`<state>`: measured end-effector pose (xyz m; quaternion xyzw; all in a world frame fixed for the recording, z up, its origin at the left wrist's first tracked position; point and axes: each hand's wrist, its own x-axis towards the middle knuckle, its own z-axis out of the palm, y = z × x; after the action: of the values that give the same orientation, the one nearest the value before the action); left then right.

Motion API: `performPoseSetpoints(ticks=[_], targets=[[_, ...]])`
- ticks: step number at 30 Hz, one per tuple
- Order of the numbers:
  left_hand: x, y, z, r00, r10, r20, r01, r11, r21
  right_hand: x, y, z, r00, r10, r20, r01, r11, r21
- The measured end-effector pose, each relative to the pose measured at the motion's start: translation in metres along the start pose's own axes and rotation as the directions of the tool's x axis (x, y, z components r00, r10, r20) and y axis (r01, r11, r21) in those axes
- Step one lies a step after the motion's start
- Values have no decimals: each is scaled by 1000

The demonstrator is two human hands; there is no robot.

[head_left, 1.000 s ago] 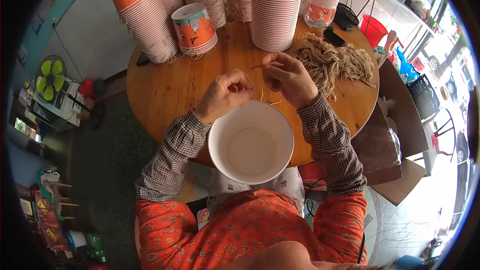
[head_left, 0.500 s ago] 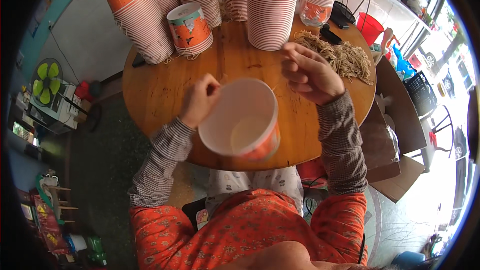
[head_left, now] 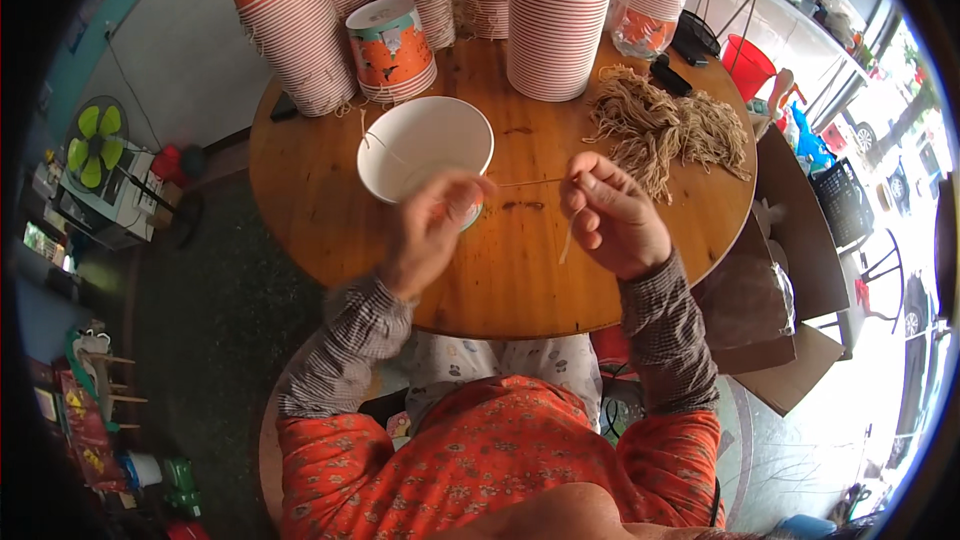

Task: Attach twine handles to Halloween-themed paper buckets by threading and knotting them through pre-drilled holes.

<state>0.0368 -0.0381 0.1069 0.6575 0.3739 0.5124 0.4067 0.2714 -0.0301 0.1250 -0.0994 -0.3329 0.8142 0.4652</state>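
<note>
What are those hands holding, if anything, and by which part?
A thin tan string. The right hand pinches it at the right end of its straight stretch; the left hand is too blurred to tell.

Hands (head_left: 428,232): left blurred; cup stacks (head_left: 560,32) cropped above

The head-worn fisheye looks down on the nearby hands (head_left: 615,215)

I see strong daylight coming from the right, where the floor (head_left: 820,430) burns out to white, while the left side sits dim. Motion blur smears the left hand (head_left: 435,228); the right hand (head_left: 618,215) looks crisper. Fisheye distortion bends the surroundings toward black corners.
</note>
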Motion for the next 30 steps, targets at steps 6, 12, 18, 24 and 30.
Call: performPoseSetpoints(ticks=[6,12,18,24,30], targets=[[-34,1,26,872,-354,339,490,645,-587,9,22,-3,997,-71,-27,68,995,-77],[-34,-4,39,901,-301,312,421,775,-470,5,31,-15,987,-133,-89,124,987,-106],[-29,-2,42,919,-273,284,370,846,-383,-7,39,-34,983,-114,-144,104,992,-72],[-27,-7,45,895,-309,322,412,848,-332,-11,46,-46,975,-110,-195,101,993,-56],[-21,-7,40,926,-238,295,236,971,43,-18,55,-41,895,-351,-274,-10,601,-799]])
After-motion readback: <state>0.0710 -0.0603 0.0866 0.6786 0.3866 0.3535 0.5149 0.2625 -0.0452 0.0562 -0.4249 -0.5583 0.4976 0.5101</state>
